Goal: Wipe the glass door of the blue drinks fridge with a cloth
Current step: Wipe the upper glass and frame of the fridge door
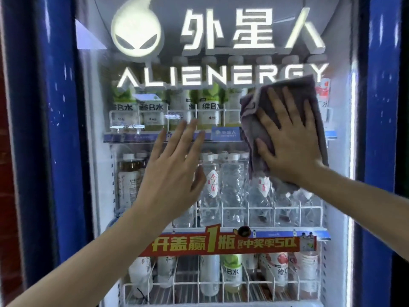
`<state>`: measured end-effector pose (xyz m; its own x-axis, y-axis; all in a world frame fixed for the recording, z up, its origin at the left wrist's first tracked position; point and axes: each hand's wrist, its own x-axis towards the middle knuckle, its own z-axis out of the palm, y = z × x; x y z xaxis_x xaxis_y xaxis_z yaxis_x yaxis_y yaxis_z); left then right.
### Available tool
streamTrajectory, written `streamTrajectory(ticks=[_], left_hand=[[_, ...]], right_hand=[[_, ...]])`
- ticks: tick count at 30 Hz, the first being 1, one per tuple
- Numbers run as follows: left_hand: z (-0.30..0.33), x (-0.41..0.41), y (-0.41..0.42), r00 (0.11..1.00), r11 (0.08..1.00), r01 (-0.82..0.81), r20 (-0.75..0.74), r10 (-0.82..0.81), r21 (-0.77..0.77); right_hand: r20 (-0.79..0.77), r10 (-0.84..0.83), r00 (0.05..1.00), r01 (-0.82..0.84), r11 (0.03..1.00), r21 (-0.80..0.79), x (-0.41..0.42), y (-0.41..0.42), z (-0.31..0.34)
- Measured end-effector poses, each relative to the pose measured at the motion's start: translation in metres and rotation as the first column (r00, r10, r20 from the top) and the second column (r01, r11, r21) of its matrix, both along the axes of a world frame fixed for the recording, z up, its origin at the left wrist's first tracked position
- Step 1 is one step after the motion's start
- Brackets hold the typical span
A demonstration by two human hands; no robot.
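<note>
Cloth pressed flat near the right edge of the glass door

The right hand (pixel 290 138), fingers spread, presses the purple cloth (pixel 254 111) against the glass door (pixel 155 103), close to the blue frame (pixel 380 129). The left hand (pixel 174 165), fingers straight, rests at mid-door, with bare glass leftward and below.

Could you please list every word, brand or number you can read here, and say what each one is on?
"外星人": lit sign at the fridge top.
"ALIENERGY": lit letters beneath it; the cloth covers the tail end.
"维B水": green-label bottles, top shelf.
"开盖赢1瓶" and "中奖率50": red banner.
"维B水": lower bottle.
Shelf tags and other bottle labels: too blurred.
</note>
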<state>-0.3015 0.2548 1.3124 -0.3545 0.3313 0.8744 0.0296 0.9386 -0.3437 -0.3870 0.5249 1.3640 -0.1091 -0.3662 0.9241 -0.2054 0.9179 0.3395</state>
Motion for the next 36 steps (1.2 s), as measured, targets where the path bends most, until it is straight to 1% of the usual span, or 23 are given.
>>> streamTrajectory(ticks=[2, 5, 8, 10, 12, 14, 16, 19, 21, 22, 26, 29, 32, 36], left_hand=[[0.002, 0.004, -0.010, 1.000, 0.999, -0.016, -0.010, 0.017, 0.035], [0.001, 0.011, -0.022, 0.999, 0.995, -0.027, -0.028, 0.030, 0.097], [0.000, 0.014, -0.033, 0.998, 0.990, -0.054, -0.029, 0.058, 0.128], [0.001, 0.016, -0.040, 0.997, 0.987, -0.074, -0.021, 0.078, 0.141], [0.004, 0.019, -0.046, 0.997, 0.985, -0.075, -0.013, 0.078, 0.153], [0.006, 0.022, -0.050, 0.997, 0.984, -0.081, -0.006, 0.083, 0.159], [0.006, 0.022, -0.054, 0.993, 0.984, -0.120, 0.012, 0.119, 0.135], [0.004, 0.018, -0.062, 0.986, 0.983, -0.168, 0.015, 0.167, 0.067], [0.003, 0.015, -0.065, 0.985, 0.984, -0.173, 0.007, 0.173, 0.048], [0.002, 0.013, -0.064, 0.986, 0.985, -0.165, -0.001, 0.166, 0.052], [-0.002, 0.008, -0.061, 0.991, 0.989, -0.128, -0.024, 0.130, 0.076], [-0.003, 0.008, -0.062, 0.991, 0.989, -0.128, -0.027, 0.130, 0.078], [-0.002, 0.010, -0.064, 0.992, 0.989, -0.123, -0.023, 0.125, 0.083], [-0.001, 0.012, -0.067, 0.992, 0.990, -0.122, -0.012, 0.123, 0.070]], right_hand=[[-0.021, 0.014, 1.000, -0.014, 1.000, 0.008, -0.001, -0.004, 0.034], [-0.035, 0.028, 0.999, -0.032, 0.994, -0.106, 0.001, -0.022, 0.068], [-0.024, 0.042, 0.999, -0.046, 0.977, -0.211, 0.005, -0.038, 0.060], [-0.002, 0.053, 0.999, -0.052, 0.967, -0.248, 0.008, -0.047, 0.039], [0.014, 0.041, 0.999, -0.037, 0.973, -0.230, 0.010, -0.057, 0.009], [0.021, 0.030, 0.999, -0.027, 0.988, -0.152, 0.011, -0.067, -0.023], [0.033, 0.024, 0.999, -0.021, 0.995, -0.099, 0.011, -0.070, -0.041], [0.034, 0.020, 0.999, -0.019, 0.999, -0.028, 0.011, -0.069, -0.033], [0.033, 0.017, 0.999, -0.018, 0.999, 0.044, 0.010, -0.067, -0.013], [0.028, 0.022, 0.999, -0.024, 0.998, 0.051, 0.010, -0.068, 0.001], [-0.001, 0.060, 0.998, -0.060, 0.997, -0.053, 0.012, -0.086, 0.052], [0.004, 0.074, 0.997, -0.073, 0.990, -0.120, 0.013, -0.098, 0.062], [0.015, 0.074, 0.997, -0.070, 0.985, -0.158, 0.016, -0.105, 0.036], [0.054, 0.062, 0.997, -0.058, 0.995, -0.087, 0.021, -0.124, -0.025]])
